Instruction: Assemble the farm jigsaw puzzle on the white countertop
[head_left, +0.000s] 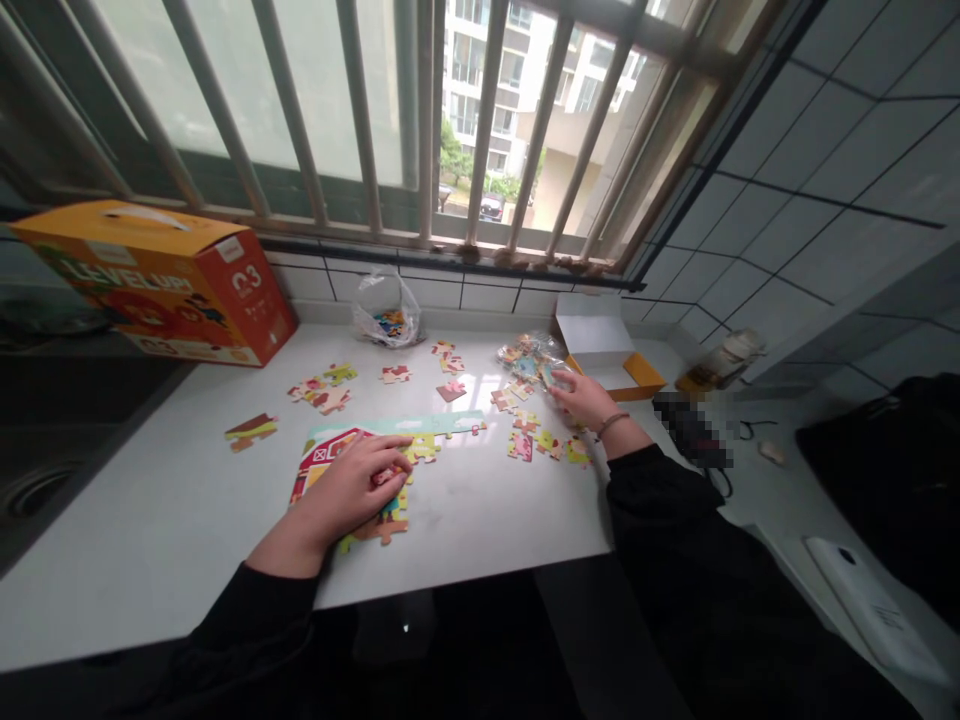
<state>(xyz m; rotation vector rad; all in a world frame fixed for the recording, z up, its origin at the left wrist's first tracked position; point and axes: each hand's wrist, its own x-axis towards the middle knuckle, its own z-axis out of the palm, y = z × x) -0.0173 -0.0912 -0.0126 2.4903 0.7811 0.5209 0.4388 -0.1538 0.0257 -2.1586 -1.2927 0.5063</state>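
My left hand (pixel 358 480) lies over the partly joined jigsaw puzzle (pixel 330 452), which shows a red barn. Its fingers are apart and loosely bent, with pieces visible beneath them; it hides part of the picture. A sky-blue strip of joined pieces (pixel 450 422) runs along the puzzle's top. My right hand (pixel 585 400) is at the near right edge of a clear plastic bag (pixel 529 355) of puzzle pieces, its fingertips pinched on the plastic. Close by lie loose joined pieces (pixel 512 396) and a cluster with a pink pig (pixel 521 446).
Loose pieces (pixel 321 392) lie left of centre, with a brown-green one (pixel 251 432) farther left. Along the back stand an orange box (pixel 172 285), another bag of pieces (pixel 388 312) and an opened small box (pixel 611 350). A bottle (pixel 721 362) and a white device (pixel 877 605) are at right.
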